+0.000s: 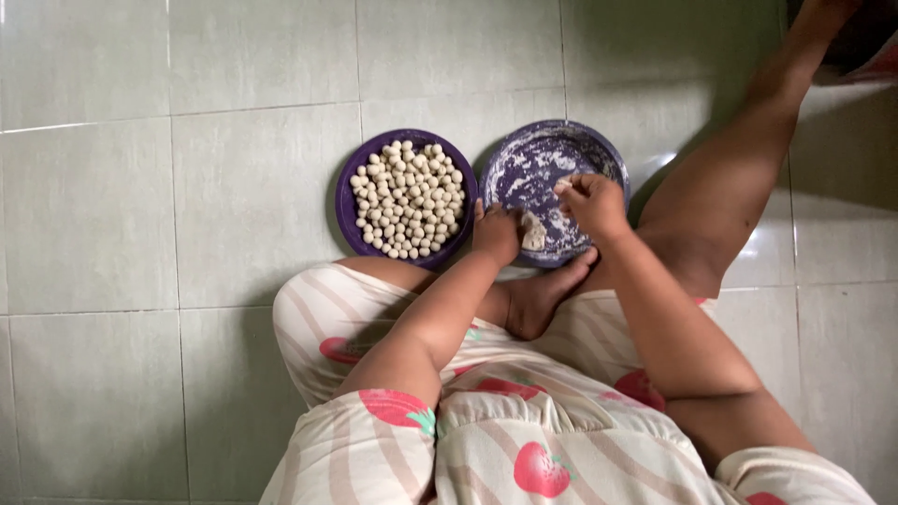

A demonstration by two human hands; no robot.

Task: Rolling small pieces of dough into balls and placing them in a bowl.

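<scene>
Two purple plates stand side by side on the tiled floor. The left plate (348, 201) is heaped with several small pale dough balls (408, 198). The right plate (533, 159) is dusted with white flour and holds a lump of dough (533, 231) near its front edge. My left hand (496, 234) rests on that plate's near rim, touching the lump. My right hand (591, 203) hovers over the plate with fingers pinched on a small bit of dough (562, 186).
I sit on the pale green tiled floor (187, 234) in striped clothes with strawberry prints; one bare foot (543, 295) lies just in front of the right plate, and my other leg (739, 168) stretches out to the right. A dark object (865, 42) is at the top right corner.
</scene>
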